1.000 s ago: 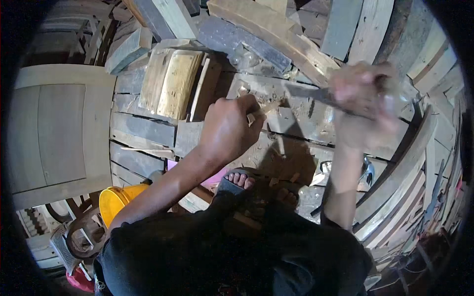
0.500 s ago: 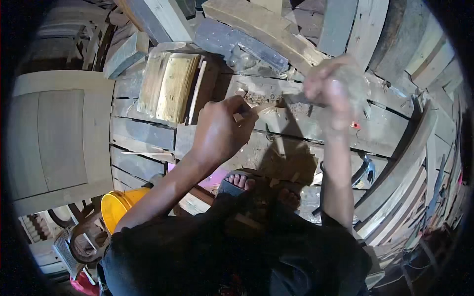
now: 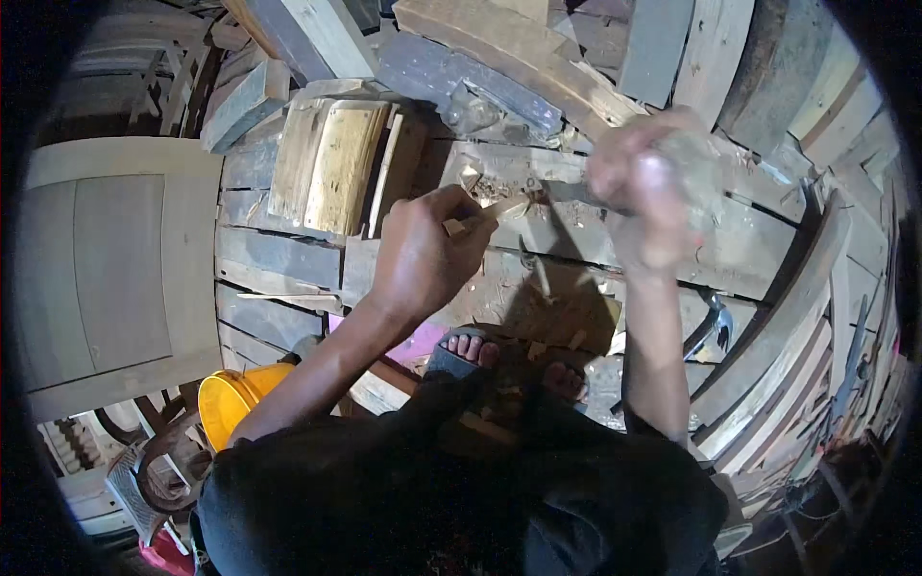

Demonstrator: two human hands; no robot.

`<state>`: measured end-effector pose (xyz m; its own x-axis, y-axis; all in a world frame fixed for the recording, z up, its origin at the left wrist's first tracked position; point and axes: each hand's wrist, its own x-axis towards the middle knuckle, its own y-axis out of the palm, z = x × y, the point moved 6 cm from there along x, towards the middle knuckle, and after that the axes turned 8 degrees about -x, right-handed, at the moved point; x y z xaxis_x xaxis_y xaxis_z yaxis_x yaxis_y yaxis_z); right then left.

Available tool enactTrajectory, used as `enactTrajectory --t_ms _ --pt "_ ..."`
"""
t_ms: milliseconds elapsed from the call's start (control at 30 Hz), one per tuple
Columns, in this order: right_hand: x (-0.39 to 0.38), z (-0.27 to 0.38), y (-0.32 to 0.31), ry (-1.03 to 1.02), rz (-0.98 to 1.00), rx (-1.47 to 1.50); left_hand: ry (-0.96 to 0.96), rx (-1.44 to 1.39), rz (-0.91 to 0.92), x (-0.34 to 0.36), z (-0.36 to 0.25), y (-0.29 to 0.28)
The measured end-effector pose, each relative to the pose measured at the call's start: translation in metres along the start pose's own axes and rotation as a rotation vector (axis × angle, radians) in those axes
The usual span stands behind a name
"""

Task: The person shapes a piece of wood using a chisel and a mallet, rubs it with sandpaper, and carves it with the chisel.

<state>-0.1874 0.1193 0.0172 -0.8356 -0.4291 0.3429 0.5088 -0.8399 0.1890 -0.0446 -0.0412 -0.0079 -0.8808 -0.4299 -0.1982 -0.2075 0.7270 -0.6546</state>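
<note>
My left hand (image 3: 432, 254) is closed around a thin strip of pale wood (image 3: 509, 204), whose tapered end points right. Smeared by motion, my right hand (image 3: 653, 182) grips a tool with a flat, dark blade (image 3: 571, 192); its handle is hidden in the fist, and whether it is a knife or a chisel I cannot tell. The blade's tip lies at or very close to the strip's end. Wood shavings (image 3: 495, 187) are scattered on the planks just beyond the strip.
A split wood block (image 3: 338, 168) stands on the plank floor (image 3: 279, 254) at left. A claw hammer (image 3: 713, 326) lies right of my forearm, beside stacked boards (image 3: 768, 384). A yellow bucket (image 3: 223, 403) sits by my left elbow. Timber (image 3: 509, 58) lines the far side.
The wood strip has tilted slightly in my left hand, showing more of its near end. The right hand and blade have shifted slightly left; that hand is blurred in both frames.
</note>
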Motion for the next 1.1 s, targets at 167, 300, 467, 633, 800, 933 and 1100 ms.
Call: enactTrajectory --t_ms 167,300,467,633,800,933,1100 --pt "0.014 0.09 -0.025 -0.177 0.16 0.349 0.04 0.015 -0.059 0.0 -0.021 -0.004" --pt "-0.027 -0.029 0.004 -0.254 -0.103 -0.274 0.065 0.076 -0.048 0.003 -0.025 0.002" --pt "-0.023 -0.036 -0.007 0.03 -0.058 -0.059 0.018 0.084 -0.069 0.007 -0.02 -0.005" --pt "-0.024 0.003 -0.047 -0.33 0.252 0.431 0.042 0.002 -0.102 -0.002 -0.022 -0.005" --pt "-0.036 -0.064 0.012 -0.166 0.143 -0.219 0.045 0.009 -0.027 0.003 -0.012 0.013" --pt "-0.019 -0.007 0.001 -0.084 -0.047 -0.026 0.062 0.003 -0.068 0.004 0.0 0.016" --pt "0.007 0.1 -0.024 -0.379 0.211 0.183 0.079 0.041 -0.068 0.003 -0.025 0.002"
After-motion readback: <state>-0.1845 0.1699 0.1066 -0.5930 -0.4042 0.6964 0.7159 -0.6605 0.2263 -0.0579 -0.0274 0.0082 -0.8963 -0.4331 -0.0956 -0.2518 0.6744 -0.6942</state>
